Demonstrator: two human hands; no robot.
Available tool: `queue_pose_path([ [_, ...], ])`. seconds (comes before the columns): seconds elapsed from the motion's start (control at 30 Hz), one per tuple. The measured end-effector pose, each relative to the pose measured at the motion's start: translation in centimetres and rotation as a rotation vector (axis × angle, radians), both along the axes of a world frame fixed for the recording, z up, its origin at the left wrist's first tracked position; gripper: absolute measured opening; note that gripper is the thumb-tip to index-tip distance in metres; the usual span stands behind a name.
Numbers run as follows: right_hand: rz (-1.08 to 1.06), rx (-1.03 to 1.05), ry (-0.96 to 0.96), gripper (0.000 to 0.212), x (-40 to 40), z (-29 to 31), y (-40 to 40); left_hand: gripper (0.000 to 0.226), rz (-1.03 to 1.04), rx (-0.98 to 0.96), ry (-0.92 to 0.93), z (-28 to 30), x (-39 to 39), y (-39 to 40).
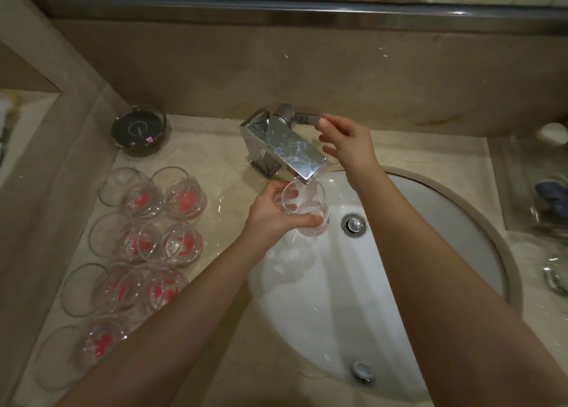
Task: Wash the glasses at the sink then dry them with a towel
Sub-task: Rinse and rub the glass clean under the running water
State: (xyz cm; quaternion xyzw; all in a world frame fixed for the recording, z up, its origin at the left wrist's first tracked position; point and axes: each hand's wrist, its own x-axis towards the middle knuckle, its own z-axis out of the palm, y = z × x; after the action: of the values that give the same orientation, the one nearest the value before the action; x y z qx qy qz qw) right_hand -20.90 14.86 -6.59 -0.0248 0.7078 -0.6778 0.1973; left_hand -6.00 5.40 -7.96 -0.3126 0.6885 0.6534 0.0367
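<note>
My left hand [272, 214] grips a clear glass [309, 208] and holds it upright right under the spout of the chrome faucet [284, 144], above the white oval sink [430, 210]. Water shows inside the glass. My right hand [345, 142] reaches behind the faucet, its thumb and fingertips at the end of the faucet lever [304, 118]. Several clear glasses [159, 237] with red marks at the bottom stand in rows on the beige counter left of the sink. No towel is in view.
A round dark-lidded glass dish [140, 130] sits at the back left of the counter [227, 148]. The sink drain [354, 224] lies right of the held glass. A clear tray [541, 191] with small items stands at the right, and a mirror edge [276, 7] runs above.
</note>
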Motion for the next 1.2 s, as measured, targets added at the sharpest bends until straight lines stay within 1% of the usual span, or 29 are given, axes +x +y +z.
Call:
queue_pose_path([
  [0.07, -0.064, -0.003, -0.055, 0.013, 1.5, -0.9, 1.4, 0.070, 0.022, 0.048, 0.012, 0.2, 0.1, 0.1],
  [0.1, -0.101, 0.030, -0.102, 0.016, 2.4, -1.5, 2.1, 0.071, 0.034, 0.074, 0.017, 0.3, 0.2, 0.1],
  [0.17, -0.109, 0.146, -0.265, 0.032, 4.4, -3.0, 3.4, 0.074, 0.063, 0.138, 0.022, 0.3, 0.2, 0.3],
  [0.23, 0.011, 0.202, -0.511, 0.047, 6.6, -4.1, 4.4, 0.075, 0.092, 0.205, 0.023, 0.3, 0.2, 0.7],
  [0.27, 0.082, 0.161, -0.638, 0.052, 7.6, -4.4, 4.8, 0.077, 0.101, 0.227, 0.019, 0.2, 0.1, 0.8],
  [0.3, 0.129, 0.062, -0.754, 0.056, 8.3, -4.5, 5.0, 0.078, 0.104, 0.240, 0.005, 0.0, 0.1, 0.8],
  [0.37, 0.127, -0.199, -0.933, 0.065, 9.1, -4.5, 5.0, 0.071, 0.095, 0.258, -0.005, -0.3, 0.1, 0.9],
  [0.4, 0.095, -0.287, -0.972, 0.065, 9.2, -4.4, 4.9, 0.068, 0.087, 0.274, 0.000, -0.4, 0.2, 1.0],
  [0.47, 0.033, -0.334, -0.962, 0.059, 9.0, -4.2, 4.8, 0.072, 0.065, 0.279, 0.013, -0.5, 0.1, 1.1],
  [0.5, 0.008, -0.334, -0.938, 0.055, 9.0, -3.9, 4.8, 0.073, 0.045, 0.244, 0.031, -0.3, 0.0, 1.2],
  [0.63, -0.066, -0.364, -0.842, 0.050, 8.5, -3.9, 5.3, 0.065, -0.017, -0.046, 0.165, 0.4, -0.7, 1.0],
  [0.7, -0.073, -0.382, -0.807, 0.048, 8.4, -4.1, 5.4, 0.051, -0.077, -0.159, 0.155, 0.7, -0.9, 0.8],
  [0.73, -0.067, -0.389, -0.781, 0.048, 8.4, -4.3, 5.5, 0.038, -0.131, -0.156, 0.139, 0.7, -1.1, 0.8],
  [0.8, -0.034, -0.360, -0.702, 0.048, 8.5, -4.4, 5.6, 0.012, -0.258, -0.080, 0.099, 0.7, -1.6, 0.9],
  [0.83, -0.012, -0.336, -0.664, 0.045, 8.6, -4.4, 5.6, 0.012, -0.304, -0.043, 0.082, 0.9, -1.8, 1.1],
  [0.9, 0.025, -0.329, -0.628, 0.039, 8.9, -4.1, 5.6, 0.022, -0.313, 0.054, 0.041, 1.0, -2.3, 1.2],
  [1.03, 0.043, -0.424, -0.566, 0.023, 9.1, -4.3, 6.2, 0.019, -0.299, 0.195, 0.000, 1.4, -3.1, 0.8],
  [1.13, 0.032, -0.452, -0.558, 0.030, 8.8, -4.6, 6.8, 0.018, -0.342, 0.231, -0.001, 0.9, -3.1, -0.1],
  [1.2, 0.013, -0.431, -0.645, 0.038, 8.5, -4.4, 6.8, 0.018, -0.372, 0.226, 0.015, 0.6, -2.9, -0.3],
])
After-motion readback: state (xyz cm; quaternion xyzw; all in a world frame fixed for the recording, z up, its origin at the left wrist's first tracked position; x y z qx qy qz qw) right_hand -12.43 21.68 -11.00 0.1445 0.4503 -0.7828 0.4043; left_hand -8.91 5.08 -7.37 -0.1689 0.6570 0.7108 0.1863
